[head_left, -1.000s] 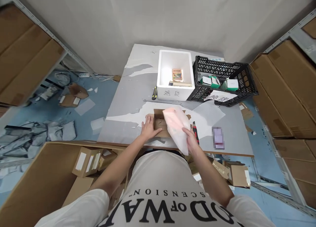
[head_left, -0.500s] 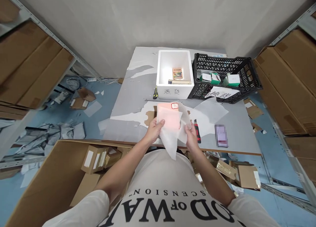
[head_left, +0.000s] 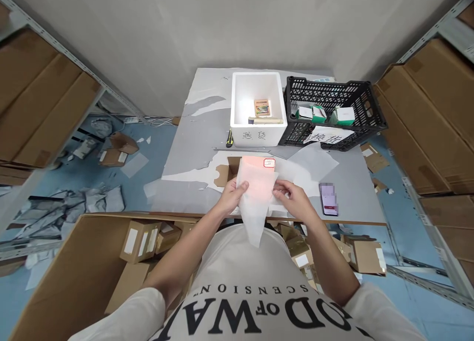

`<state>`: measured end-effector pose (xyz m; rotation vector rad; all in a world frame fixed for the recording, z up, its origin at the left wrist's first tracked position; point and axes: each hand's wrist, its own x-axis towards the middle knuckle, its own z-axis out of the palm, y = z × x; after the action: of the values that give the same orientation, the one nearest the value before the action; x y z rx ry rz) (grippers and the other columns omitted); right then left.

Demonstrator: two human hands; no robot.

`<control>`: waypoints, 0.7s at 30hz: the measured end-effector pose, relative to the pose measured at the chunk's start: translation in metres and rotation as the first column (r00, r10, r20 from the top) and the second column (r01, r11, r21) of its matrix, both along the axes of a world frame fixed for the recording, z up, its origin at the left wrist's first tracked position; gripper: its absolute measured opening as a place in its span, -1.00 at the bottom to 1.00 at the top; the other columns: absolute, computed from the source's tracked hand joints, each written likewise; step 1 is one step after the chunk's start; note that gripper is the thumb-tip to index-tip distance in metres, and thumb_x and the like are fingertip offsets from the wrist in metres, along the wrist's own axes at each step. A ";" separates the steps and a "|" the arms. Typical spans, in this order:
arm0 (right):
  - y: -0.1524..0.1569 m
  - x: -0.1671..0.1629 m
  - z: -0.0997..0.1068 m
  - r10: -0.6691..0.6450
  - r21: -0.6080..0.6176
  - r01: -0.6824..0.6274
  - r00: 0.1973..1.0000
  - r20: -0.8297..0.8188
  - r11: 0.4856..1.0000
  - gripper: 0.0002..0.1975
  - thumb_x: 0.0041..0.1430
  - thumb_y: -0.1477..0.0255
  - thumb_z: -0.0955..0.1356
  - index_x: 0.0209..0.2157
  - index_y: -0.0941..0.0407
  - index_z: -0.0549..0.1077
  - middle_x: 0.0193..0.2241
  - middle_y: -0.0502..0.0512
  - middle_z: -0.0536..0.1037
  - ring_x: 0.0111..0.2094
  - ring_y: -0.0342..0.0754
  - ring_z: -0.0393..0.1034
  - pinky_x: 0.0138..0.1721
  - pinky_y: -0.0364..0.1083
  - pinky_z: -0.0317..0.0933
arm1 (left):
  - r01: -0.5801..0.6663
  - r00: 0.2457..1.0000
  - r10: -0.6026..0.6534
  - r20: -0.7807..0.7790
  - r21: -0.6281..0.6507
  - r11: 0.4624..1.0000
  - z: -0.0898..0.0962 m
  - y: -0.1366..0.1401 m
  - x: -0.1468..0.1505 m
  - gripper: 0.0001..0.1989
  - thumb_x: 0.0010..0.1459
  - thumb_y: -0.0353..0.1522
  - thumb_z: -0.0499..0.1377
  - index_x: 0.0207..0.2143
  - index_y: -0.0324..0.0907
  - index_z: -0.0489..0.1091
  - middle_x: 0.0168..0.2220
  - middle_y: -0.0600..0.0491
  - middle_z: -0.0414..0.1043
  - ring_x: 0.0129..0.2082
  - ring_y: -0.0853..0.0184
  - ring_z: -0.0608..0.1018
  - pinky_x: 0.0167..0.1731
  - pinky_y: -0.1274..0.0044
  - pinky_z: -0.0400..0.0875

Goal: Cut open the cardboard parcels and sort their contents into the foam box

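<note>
In front of my body is a flat pink packet (head_left: 255, 163) with a red-bordered white label in its top right corner. A thin translucent white wrapping sheet (head_left: 255, 217) covers its lower part and hangs down in a point. My left hand (head_left: 231, 195) grips the packet and sheet along the left side, thumb on top. On the right edge, my right hand (head_left: 291, 196) has its fingers bent and closed on the sheet's border. Behind the packet, an opened brown cardboard box (head_left: 232, 168) lies partly hidden on the table.
At the back stand a white foam box (head_left: 255, 136) and a black plastic crate (head_left: 333, 89) holding green-and-white boxes. A yellow-black cutter (head_left: 229, 138) lies left of the foam box. A phone (head_left: 329, 199) rests at right. Cartons (head_left: 138, 239) fill a large box below.
The loose right side of the sheet now lies folded against the packet. My right hand has turned inward at that edge. The red cutter no longer shows.
</note>
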<state>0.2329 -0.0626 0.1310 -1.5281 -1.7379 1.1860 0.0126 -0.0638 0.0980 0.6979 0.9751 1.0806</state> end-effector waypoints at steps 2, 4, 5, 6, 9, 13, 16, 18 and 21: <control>0.003 -0.002 -0.011 0.028 -0.119 -0.053 0.979 -0.201 0.991 -0.74 0.05 0.24 0.39 -0.26 0.09 0.46 -0.37 0.05 0.54 -0.36 -0.08 0.39 -0.30 -0.09 0.26 | 0.033 0.999 -0.032 0.037 -0.022 0.999 -0.002 0.000 -0.002 -0.56 -0.04 -0.14 0.33 -0.19 -0.24 0.44 -0.24 -0.06 0.57 -0.29 0.26 0.59 -0.27 0.47 0.43; 0.003 -0.007 -0.020 -0.001 -0.210 -0.081 0.931 -0.365 0.974 -0.71 -0.06 0.24 0.46 -0.34 0.09 0.43 -0.41 0.01 0.52 -0.39 -0.11 0.37 -0.34 -0.12 0.26 | 0.064 0.996 -0.061 0.065 -0.042 0.997 -0.004 -0.001 -0.002 -0.54 -0.04 -0.13 0.33 -0.17 -0.26 0.44 -0.24 -0.08 0.57 -0.28 0.24 0.59 -0.25 0.46 0.43; 0.003 -0.010 -0.023 -0.028 -0.245 -0.086 0.903 -0.428 0.966 -0.68 -0.12 0.24 0.49 -0.34 0.09 0.42 -0.42 0.00 0.52 -0.39 -0.12 0.37 -0.34 -0.13 0.26 | 0.080 0.994 -0.076 0.077 -0.053 0.995 -0.005 -0.001 -0.002 -0.53 -0.04 -0.12 0.33 -0.16 -0.27 0.44 -0.24 -0.09 0.57 -0.27 0.23 0.59 -0.23 0.45 0.43; 0.002 -0.013 -0.025 -0.055 -0.273 -0.090 0.875 -0.480 0.958 -0.64 -0.16 0.24 0.51 -0.33 0.08 0.42 -0.41 0.00 0.52 -0.38 -0.11 0.38 -0.33 -0.12 0.27 | 0.094 0.992 -0.088 0.087 -0.065 0.993 -0.005 -0.002 -0.002 -0.51 -0.04 -0.11 0.33 -0.15 -0.28 0.45 -0.24 -0.10 0.57 -0.26 0.22 0.59 -0.22 0.44 0.43; 0.000 -0.018 -0.028 -0.134 -0.334 -0.083 0.805 -0.579 0.939 -0.59 -0.20 0.24 0.53 -0.29 0.09 0.44 -0.37 0.01 0.56 -0.34 -0.08 0.43 -0.30 -0.10 0.30 | 0.112 0.989 -0.101 0.108 -0.099 0.989 -0.008 -0.005 0.000 -0.48 -0.04 -0.07 0.31 -0.14 -0.27 0.45 -0.23 -0.11 0.57 -0.23 0.19 0.59 -0.18 0.41 0.43; -0.001 -0.016 -0.031 -0.237 -0.399 -0.028 0.765 -0.598 0.917 -0.61 -0.15 0.21 0.52 -0.31 0.12 0.46 -0.37 0.04 0.60 -0.33 -0.04 0.48 -0.32 -0.10 0.31 | 0.088 0.993 -0.076 0.094 -0.139 0.986 -0.011 -0.005 -0.001 -0.49 -0.04 -0.04 0.29 -0.21 -0.27 0.47 -0.26 -0.11 0.57 -0.29 0.23 0.60 -0.23 0.43 0.44; -0.002 -0.010 -0.036 -0.289 -0.433 -0.014 0.727 -0.624 0.901 -0.63 -0.12 0.19 0.51 -0.33 0.12 0.46 -0.38 0.05 0.62 -0.32 -0.03 0.50 -0.25 -0.06 0.33 | 0.067 0.995 -0.054 0.078 -0.165 0.984 -0.014 -0.003 -0.007 -0.52 -0.05 -0.05 0.30 -0.26 -0.27 0.47 -0.31 -0.07 0.58 -0.37 0.29 0.59 -0.31 0.48 0.44; -0.004 -0.004 -0.038 -0.319 -0.446 -0.003 0.696 -0.643 0.895 -0.62 -0.12 0.19 0.51 -0.31 0.11 0.47 -0.35 0.07 0.62 -0.29 -0.01 0.51 -0.19 -0.02 0.33 | 0.047 0.998 -0.039 0.050 -0.172 0.984 -0.017 -0.002 -0.012 -0.54 -0.05 -0.06 0.31 -0.28 -0.28 0.47 -0.35 -0.06 0.57 -0.41 0.31 0.57 -0.35 0.50 0.44; -0.007 0.005 -0.042 -0.367 -0.455 0.051 0.674 -0.642 0.889 -0.59 -0.13 0.20 0.52 -0.25 0.10 0.46 -0.28 0.09 0.63 -0.25 0.01 0.51 -0.15 0.01 0.34 | -0.013 1.000 0.011 -0.014 -0.163 0.986 -0.026 0.000 -0.018 -0.52 -0.06 -0.05 0.30 -0.29 -0.28 0.45 -0.38 -0.05 0.56 -0.43 0.32 0.56 -0.37 0.50 0.42</control>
<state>0.2380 -0.0701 0.0894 -1.1638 -0.7878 1.7796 -0.0059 -0.0642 0.0723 0.5661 1.0675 0.9953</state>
